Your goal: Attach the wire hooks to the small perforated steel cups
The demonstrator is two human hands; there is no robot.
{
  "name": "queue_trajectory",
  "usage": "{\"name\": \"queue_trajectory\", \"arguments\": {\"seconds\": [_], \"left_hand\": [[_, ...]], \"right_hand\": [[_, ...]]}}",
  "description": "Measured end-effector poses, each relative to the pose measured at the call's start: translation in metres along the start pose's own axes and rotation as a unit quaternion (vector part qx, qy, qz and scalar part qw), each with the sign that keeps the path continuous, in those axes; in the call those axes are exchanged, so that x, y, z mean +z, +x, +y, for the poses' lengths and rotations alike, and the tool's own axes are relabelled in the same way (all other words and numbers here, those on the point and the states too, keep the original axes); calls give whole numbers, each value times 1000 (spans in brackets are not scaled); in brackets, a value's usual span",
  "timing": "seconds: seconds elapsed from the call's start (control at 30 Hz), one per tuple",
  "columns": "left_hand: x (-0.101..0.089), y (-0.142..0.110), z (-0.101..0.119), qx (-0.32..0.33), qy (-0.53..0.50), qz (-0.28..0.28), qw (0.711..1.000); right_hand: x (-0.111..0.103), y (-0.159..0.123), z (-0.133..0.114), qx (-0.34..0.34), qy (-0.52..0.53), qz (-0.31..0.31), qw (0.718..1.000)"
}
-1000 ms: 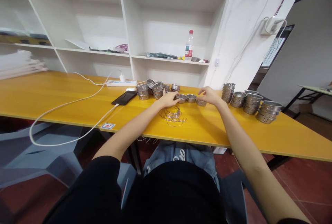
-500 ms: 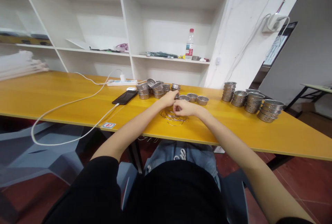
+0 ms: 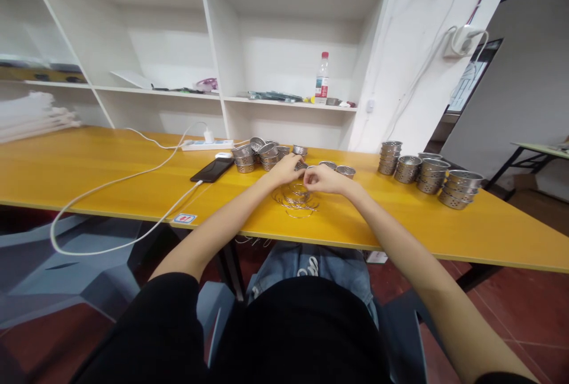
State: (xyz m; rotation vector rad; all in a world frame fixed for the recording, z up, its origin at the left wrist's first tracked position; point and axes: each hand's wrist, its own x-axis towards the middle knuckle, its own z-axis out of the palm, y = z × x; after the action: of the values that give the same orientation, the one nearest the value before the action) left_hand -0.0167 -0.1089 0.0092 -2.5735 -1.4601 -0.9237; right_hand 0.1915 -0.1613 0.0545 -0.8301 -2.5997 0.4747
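Note:
My left hand (image 3: 288,169) is closed around a small perforated metal cup (image 3: 301,166), which its fingers largely cover. Close on its right is my right hand (image 3: 320,179), fingers pinched together; whatever they hold is too small to make out. Below both hands a loose pile of thin wire rings (image 3: 296,200) lies on the yellow table (image 3: 355,218). Two more cups, a nearer one (image 3: 345,171) and one partly hidden (image 3: 328,165), stand just beyond my right hand. Several stacked and tilted cups (image 3: 269,152) sit behind my left hand.
More stacks of perforated cups (image 3: 460,188) stand on the right of the table. On the left lie a black phone (image 3: 213,169), its white cable (image 3: 111,170) and a power strip (image 3: 207,144). White shelves (image 3: 288,102) rise behind, holding a bottle (image 3: 322,80).
My right hand has moved left from the cup at the right end of the row, over the wire rings, to beside my left hand. My left hand stays at about the same place.

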Motion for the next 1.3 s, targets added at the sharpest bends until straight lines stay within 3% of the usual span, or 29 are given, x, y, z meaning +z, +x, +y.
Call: {"name": "queue_trajectory", "arguments": {"seconds": [0.17,0.47,0.83,1.0,1.17,1.3], "left_hand": [[7,0,2,-33,6,-27,999],[8,3,-2,-72,-51,2,996],[-13,0,0,-86,-94,-30,991],[-21,-2,9,-57,-109,-68,990],[-36,-5,12,-79,-105,-125,983],[-46,-9,9,-74,-109,-150,980]], "right_hand": [[-8,-3,7,47,54,1,997],[-12,-4,11,68,169,4,983],[-16,-2,29,150,241,94,954],[-16,-4,30,121,237,102,958],[-16,-4,26,106,216,84,967],[-16,-3,25,117,193,107,968]]}}
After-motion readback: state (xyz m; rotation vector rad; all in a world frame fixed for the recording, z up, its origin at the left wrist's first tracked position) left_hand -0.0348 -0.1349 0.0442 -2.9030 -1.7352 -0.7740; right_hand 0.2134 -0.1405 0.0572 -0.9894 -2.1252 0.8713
